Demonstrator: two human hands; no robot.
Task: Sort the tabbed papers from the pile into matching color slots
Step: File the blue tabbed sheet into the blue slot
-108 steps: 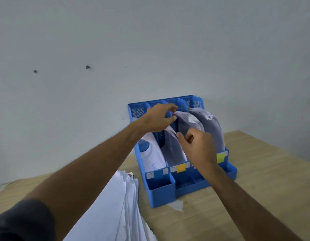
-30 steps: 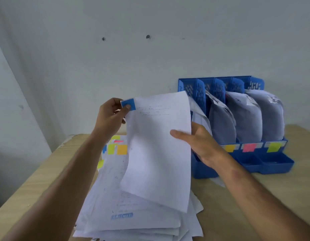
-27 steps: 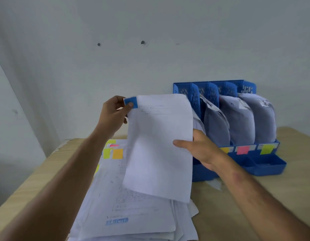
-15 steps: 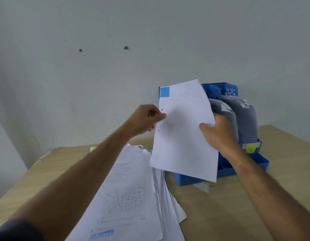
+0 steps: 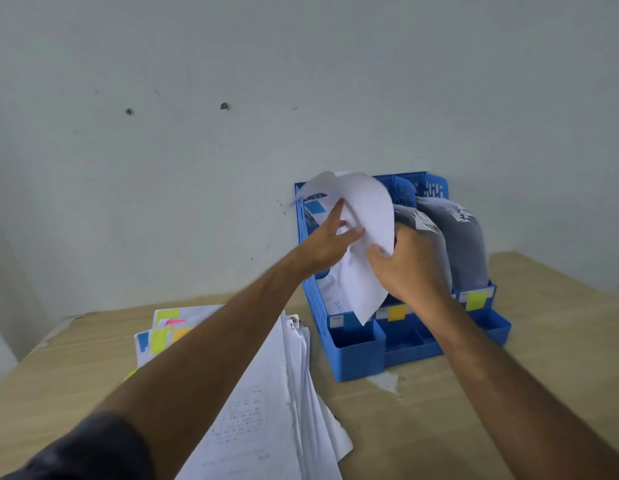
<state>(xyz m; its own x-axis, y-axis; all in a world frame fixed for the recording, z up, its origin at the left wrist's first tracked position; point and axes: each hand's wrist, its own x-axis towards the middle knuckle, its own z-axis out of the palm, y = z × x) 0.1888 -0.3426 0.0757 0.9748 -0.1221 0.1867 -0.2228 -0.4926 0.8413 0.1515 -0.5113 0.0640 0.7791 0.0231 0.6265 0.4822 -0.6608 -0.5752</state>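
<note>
I see white sheet (image 5: 365, 244), held flat in front of organizer half second ago, now curled over and dipping into leftmost, blue-labelled slot (image 5: 339, 322) of blue organizer (image 5: 356, 355). Left hand (image 5: 327, 244) has moved in, fingers straight against sheet. Right hand (image 5: 405, 268) still pinches its right edge. Pile (image 5: 266, 393) unchanged on table (image 5: 561, 341).

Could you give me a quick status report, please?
Left hand open against sheet; right hand pinching it. Sheet entering organizer, blue-labelled slot. Nothing blocking.
</note>
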